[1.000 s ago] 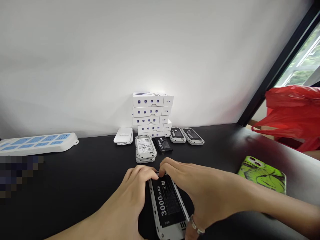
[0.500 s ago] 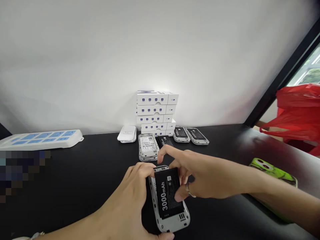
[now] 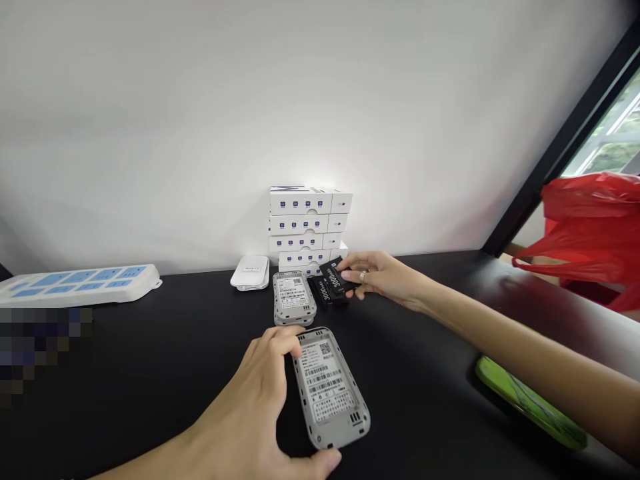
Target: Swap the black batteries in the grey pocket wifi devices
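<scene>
My left hand [image 3: 260, 400] grips a grey device casing [image 3: 330, 390] by its left side, fingers at the top and thumb at the bottom edge. Printed labels show in its uncovered bay. Farther back, my right hand [image 3: 377, 277] pinches a black 3000mAh battery [image 3: 334, 275] and holds it tilted over another black battery [image 3: 327, 293] on the table. Left of the batteries lie stacked grey casings [image 3: 294, 298], the top one with its label showing.
White boxes [image 3: 303, 223] are stacked by the wall, with white covers [image 3: 251, 272] to their left. A power strip [image 3: 80, 283] lies far left. A green phone case [image 3: 530, 400] is under my right forearm, and a red bag [image 3: 590, 227] is at right.
The battery has come out of the casing in front. My right hand has carried it away to the back, beside the stacked casings. My left hand still grips the casing.
</scene>
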A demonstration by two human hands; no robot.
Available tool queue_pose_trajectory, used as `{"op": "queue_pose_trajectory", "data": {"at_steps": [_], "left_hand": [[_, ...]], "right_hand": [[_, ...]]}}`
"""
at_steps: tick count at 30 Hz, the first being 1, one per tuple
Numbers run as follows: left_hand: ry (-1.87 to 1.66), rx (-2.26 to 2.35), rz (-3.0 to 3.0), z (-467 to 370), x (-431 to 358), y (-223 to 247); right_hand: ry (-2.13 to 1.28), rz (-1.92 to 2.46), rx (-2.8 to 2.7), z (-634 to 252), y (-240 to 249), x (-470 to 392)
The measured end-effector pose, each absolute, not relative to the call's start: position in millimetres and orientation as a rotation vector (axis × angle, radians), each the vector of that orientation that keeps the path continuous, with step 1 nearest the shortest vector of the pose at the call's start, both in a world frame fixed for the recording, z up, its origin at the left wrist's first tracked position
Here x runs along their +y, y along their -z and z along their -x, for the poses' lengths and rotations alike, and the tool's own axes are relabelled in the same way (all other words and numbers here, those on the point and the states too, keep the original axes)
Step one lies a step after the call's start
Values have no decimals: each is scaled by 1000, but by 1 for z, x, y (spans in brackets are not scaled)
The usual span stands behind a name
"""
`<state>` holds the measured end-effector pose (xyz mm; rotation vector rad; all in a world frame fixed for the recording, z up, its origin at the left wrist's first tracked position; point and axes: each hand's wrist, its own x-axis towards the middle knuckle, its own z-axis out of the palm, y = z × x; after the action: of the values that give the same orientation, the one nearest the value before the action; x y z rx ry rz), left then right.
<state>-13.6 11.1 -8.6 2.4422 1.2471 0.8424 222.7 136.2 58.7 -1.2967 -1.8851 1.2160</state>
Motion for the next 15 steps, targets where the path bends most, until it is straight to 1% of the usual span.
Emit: {"op": "queue_pose_trajectory", "data": {"at_steps": [4,11,13,15], "left_hand": [[-831,1225,-2435,12,13,8],[-850,1181,-2458,11,9,2],[-923,1144,-2508,12,8,-2],[-1049,1144,-2521,13,8,-4]], "right_hand": [[-1092,1360,-2081,-220,-51,137],[-567,1420,-2318,-213,-54,119],[-607,1414,-2427,-207,-60,103],[-785,1375,-2590,-201,-66,85]]}}
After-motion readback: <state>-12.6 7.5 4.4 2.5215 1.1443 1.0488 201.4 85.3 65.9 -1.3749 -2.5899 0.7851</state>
